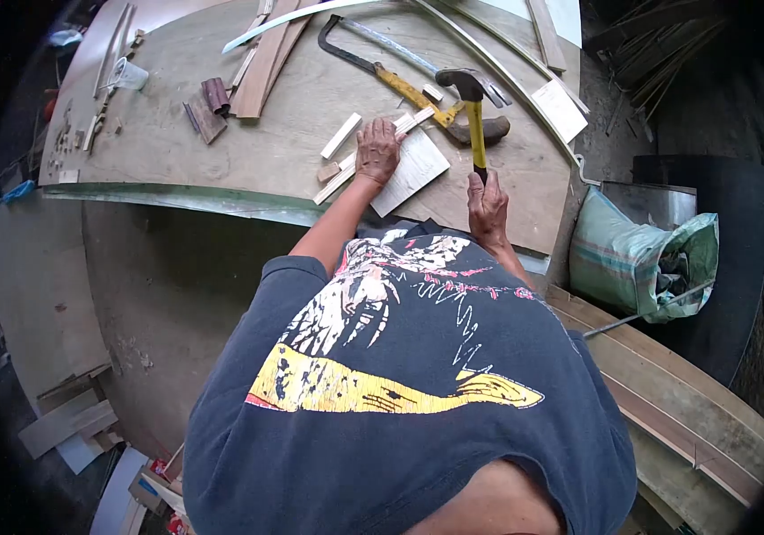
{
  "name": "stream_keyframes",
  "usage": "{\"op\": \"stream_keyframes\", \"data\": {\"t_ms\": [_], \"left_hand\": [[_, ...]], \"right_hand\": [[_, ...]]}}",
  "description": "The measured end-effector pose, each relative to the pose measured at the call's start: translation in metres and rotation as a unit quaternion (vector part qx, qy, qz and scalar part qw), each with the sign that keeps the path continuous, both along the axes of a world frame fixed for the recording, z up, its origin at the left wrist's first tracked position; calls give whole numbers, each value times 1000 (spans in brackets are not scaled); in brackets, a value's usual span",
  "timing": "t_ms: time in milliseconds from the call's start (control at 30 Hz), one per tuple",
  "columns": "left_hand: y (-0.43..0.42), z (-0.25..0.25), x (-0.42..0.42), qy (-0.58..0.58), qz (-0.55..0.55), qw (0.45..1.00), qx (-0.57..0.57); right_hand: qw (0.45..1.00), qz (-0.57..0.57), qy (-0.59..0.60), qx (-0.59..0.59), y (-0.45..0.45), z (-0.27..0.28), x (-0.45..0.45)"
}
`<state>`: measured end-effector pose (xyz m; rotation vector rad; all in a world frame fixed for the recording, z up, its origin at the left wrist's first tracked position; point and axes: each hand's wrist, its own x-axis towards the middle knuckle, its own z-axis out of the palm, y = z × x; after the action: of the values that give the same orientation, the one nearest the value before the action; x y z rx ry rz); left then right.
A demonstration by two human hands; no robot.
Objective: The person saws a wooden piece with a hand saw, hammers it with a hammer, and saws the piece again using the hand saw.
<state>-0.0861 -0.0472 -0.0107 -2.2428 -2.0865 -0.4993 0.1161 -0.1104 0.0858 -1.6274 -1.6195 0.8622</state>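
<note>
Nearest, dark T-shirt (400, 446) with white, red and yellow print, any lettering in it too unclear to read; past its hem the right hand (487, 209) is wrapped round the black grip of a claw hammer (476, 134), head pointing away over the plywood worktop (284, 156). Left arm reaches forward, left hand (378, 152) palm-down over narrow wooden strips (337, 181) beside a pale board (416, 169), pinch underneath impossible to tell; farther out lies a yellow-handled hacksaw (397, 84).

Reads as a woodworking workshop, judging by claw hammer (475, 129), long boards (676, 392), and a bench (275, 156) bearing hacksaw (405, 86) and wood strips (335, 184).
</note>
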Motion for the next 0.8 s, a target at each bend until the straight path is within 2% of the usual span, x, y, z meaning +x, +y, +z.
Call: {"op": "stream_keyframes", "data": {"t_ms": [100, 167, 267, 400, 500, 600, 633, 800], "left_hand": [[4, 1, -3, -9, 0, 1000, 30], [4, 9, -9, -10, -11, 1000, -12], [6, 9, -17, -27, -20, 999, -19], [0, 13, -20, -48, -9, 999, -24], [-3, 3, -16, -32, -3, 999, 42], [1, 1, -18, -71, 15, 997, -3], [2, 2, -19, -72, 16, 997, -3], [2, 9, -22, -119, -2, 993, 21]], "right_hand": [[1000, 20, -14, 9, -1, 3, 2], [998, 41, -43, -14, -3, -1, 2], [991, 60, -105, -58, -1, -18, 2], [988, 69, -123, -56, 2, -20, 0], [991, 61, -106, -47, 8, -8, -6], [996, 49, -78, -6, 8, 9, -11], [996, 56, -67, 31, 7, 15, -12], [995, 62, -47, 66, 5, 13, -10]]}}
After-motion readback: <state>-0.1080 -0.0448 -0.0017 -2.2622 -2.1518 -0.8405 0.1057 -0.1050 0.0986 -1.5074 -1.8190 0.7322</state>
